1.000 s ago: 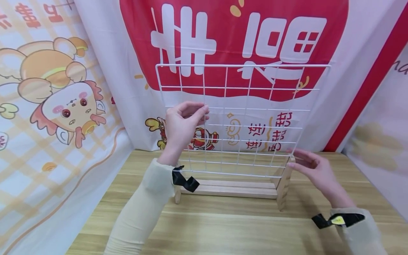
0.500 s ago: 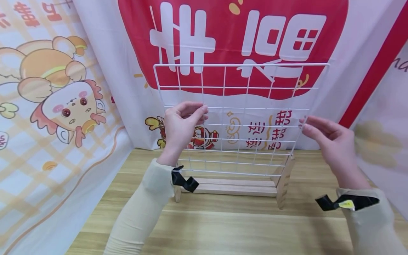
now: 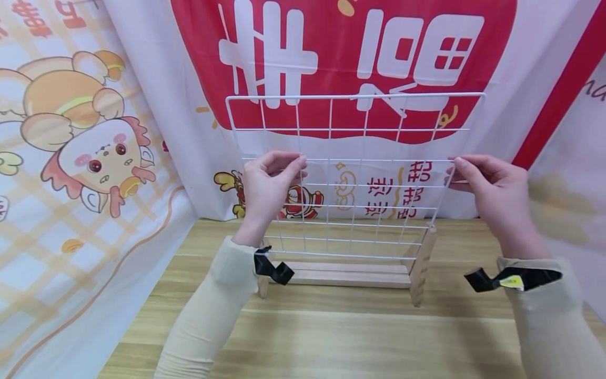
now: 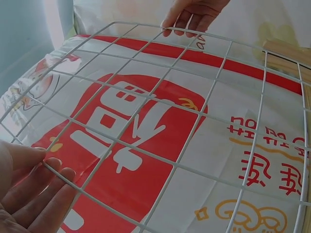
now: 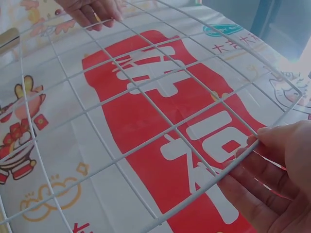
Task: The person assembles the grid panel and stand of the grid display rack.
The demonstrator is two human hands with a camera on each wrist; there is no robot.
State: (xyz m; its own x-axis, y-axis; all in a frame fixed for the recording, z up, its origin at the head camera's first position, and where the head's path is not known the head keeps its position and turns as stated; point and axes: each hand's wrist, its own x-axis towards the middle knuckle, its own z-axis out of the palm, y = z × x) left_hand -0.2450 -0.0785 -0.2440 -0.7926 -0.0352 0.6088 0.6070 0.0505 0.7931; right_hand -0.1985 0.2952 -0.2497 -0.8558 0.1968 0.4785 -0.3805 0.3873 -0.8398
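A white wire grid panel (image 3: 362, 159) stands upright in a pale wooden stand (image 3: 350, 278) with two side feet and a low crossbar. My left hand (image 3: 269, 181) pinches a wire in the left half of the panel, thumb in front and fingers behind. In the left wrist view, that hand (image 4: 34, 194) holds the wire between thumb and fingertips. On the opposite side, my right hand (image 3: 497, 192) pinches the panel's right edge wire, about level with the left hand. The right wrist view shows the right thumb and fingers (image 5: 262, 194) on this thicker edge wire.
The stand is on a wood-grain table (image 3: 331, 337). Behind it hangs a white cloth with a large red patch (image 3: 341, 47) and white characters. A cartoon-printed cloth (image 3: 71, 137) covers the left side. Black straps (image 3: 274, 268) hang at both wrists.
My right hand has risen from the stand's right upright along the panel's edge and now pinches it higher up. My left hand keeps its place on the panel. The view has shifted slightly.
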